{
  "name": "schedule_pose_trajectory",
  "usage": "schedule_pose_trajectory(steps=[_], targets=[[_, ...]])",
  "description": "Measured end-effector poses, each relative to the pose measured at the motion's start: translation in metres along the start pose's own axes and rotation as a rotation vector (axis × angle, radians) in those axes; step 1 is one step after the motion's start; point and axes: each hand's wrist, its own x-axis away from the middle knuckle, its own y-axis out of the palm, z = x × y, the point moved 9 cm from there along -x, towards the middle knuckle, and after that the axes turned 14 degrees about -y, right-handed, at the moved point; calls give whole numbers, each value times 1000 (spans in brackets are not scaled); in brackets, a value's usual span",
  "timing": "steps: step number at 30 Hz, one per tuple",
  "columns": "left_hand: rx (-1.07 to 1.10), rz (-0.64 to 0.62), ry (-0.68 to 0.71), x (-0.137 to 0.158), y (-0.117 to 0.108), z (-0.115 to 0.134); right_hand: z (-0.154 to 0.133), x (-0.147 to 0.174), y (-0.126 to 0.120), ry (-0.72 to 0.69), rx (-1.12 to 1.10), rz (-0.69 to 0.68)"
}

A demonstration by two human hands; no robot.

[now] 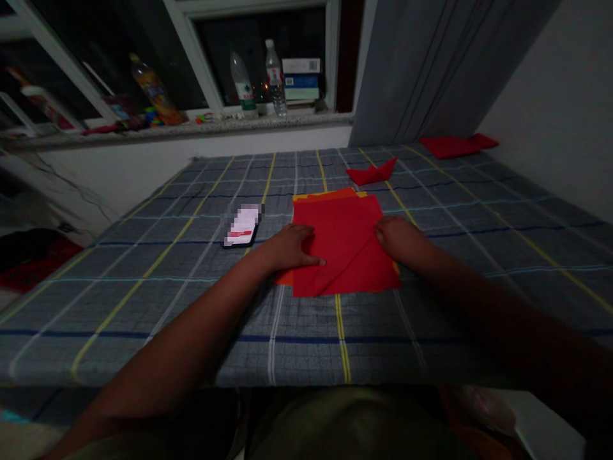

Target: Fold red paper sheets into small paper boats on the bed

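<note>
A red sheet of paper (340, 223) lies on top of several orange and yellow sheets (351, 192). A diagonal edge or crease runs across its lower right part, rising from the near edge to the right side. My left hand (290, 248) rests on the sheet's left part, thumb and fingers spread. At the right edge my right hand (398, 239) has its fingers curled together on the paper, by the upper end of that diagonal. Its fingertips are partly hidden.
A checked cloth (172, 306) covers the table. To the left lies a phone (242, 225) with a lit screen. Behind the paper sits a folded red paper boat (372, 172), with more red paper (450, 147) at the far right. Bottles (275, 80) and books (301, 82) stand on the windowsill.
</note>
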Motion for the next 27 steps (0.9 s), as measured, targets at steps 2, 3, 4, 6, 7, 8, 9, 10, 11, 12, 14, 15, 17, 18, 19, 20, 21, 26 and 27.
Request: schedule_pose_trajectory(steps=[2, 3, 4, 6, 7, 8, 9, 10, 11, 12, 14, 15, 17, 18, 19, 20, 21, 26, 27], targets=[[5, 5, -2, -1, 0, 0, 14, -1, 2, 33, -1, 13], [7, 12, -2, -1, 0, -1, 19, -1, 3, 52, 5, 19], [10, 19, 1, -1, 0, -1, 24, 0, 2, 74, 14, 26], [18, 28, 6, -1, 0, -2, 30, 3, -2, 124, 33, 57], [23, 34, 6, -1, 0, -3, 31, 5, -6, 150, 44, 84], [24, 42, 7, -1, 0, -4, 30, 7, -11, 168, 51, 122], [21, 53, 11, -1, 0, -4, 27, 9, -17, 170, 52, 172], [15, 69, 17, 0, 0, -4, 22, 11, -23, 156, 46, 227], [8, 89, 25, 1, -1, -4, 14, 11, -28, 118, 24, 292], [0, 112, 34, 1, -1, -3, 2, 11, -31, 54, -12, 350], [-9, 163, 44, 3, -4, -2, -19, 11, -31, -41, -98, 401], [-8, 192, 43, 4, -6, -1, -28, 10, -28, -71, -141, 394], [5, 238, 44, 5, -9, 0, -47, 8, -20, -144, -200, 361], [24, 252, 46, 5, -10, 0, -56, 7, -15, -187, -211, 326], [55, 258, 43, 4, -11, -1, -63, 6, -10, -216, -214, 292], [93, 255, 37, 3, -11, -3, -67, 6, -5, -240, -209, 258], [135, 247, 26, 2, -10, -5, -70, 5, -1, -255, -199, 227], [287, 252, -30, -3, -11, -20, -68, -2, 8, -290, -130, 140], [301, 257, -38, -4, -11, -22, -67, -4, 8, -293, -118, 132]])
